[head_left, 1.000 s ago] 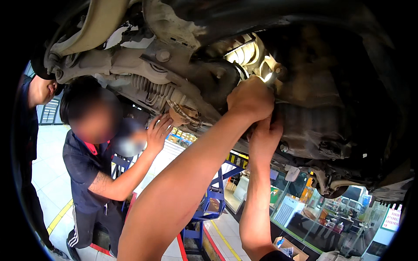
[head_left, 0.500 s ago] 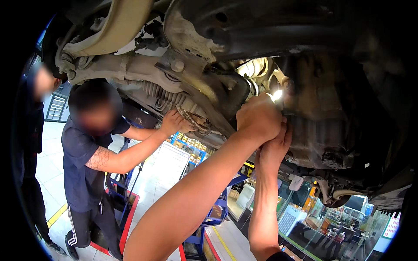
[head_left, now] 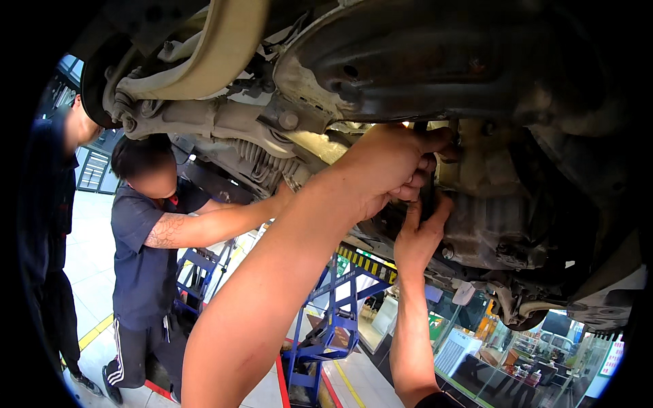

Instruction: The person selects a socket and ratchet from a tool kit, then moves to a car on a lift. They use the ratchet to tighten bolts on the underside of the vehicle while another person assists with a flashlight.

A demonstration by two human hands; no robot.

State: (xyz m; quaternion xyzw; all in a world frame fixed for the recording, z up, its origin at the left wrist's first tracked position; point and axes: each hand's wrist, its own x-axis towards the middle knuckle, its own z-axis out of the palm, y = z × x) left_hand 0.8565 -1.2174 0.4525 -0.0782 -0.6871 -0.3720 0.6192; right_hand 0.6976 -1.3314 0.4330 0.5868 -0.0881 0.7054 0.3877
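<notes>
Both my hands are raised to the underside of a lifted car. My left hand (head_left: 398, 160) reaches up from the lower left, its fingers curled around a slim black bar (head_left: 428, 194) and its thumb up against the dark parts above. Just below it, my right hand (head_left: 420, 234) has its thumb and fingers closed about the bar's lower end. A bright glow shows behind the top of my left hand; its source is hidden. Beside my hands hangs a grimy ribbed metal casing (head_left: 483, 217), and above them spans a dark metal crossmember (head_left: 408, 68).
At the left, a co-worker in a dark shirt (head_left: 139, 238) reaches under the car near a ribbed rubber boot (head_left: 255, 156). Another person (head_left: 51, 224) stands at the far left edge. A blue scissor lift (head_left: 333, 340) stands below. A pale suspension arm (head_left: 224, 54) hangs upper left.
My left hand has rolled over and now covers the bright light that showed beside it. My right hand has dropped slightly, and the black bar has come into sight. The view has shifted a little.
</notes>
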